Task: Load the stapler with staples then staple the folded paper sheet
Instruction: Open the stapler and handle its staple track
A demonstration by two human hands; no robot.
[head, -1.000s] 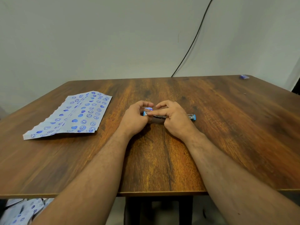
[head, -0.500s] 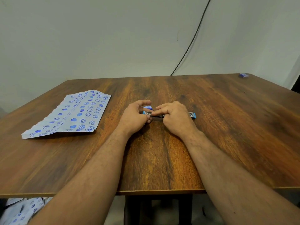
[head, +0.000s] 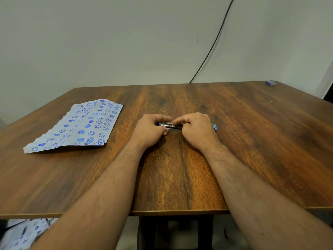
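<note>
Stapler (head: 171, 125), blue and seemingly opened flat, lies mid-bench (head: 180, 177) between both hands. Left hand (head: 150, 130) grips its left end; right hand (head: 197, 129) fingers pinch its metal channel. Folded patterned paper sheet (head: 79, 126) lies well left.
</note>
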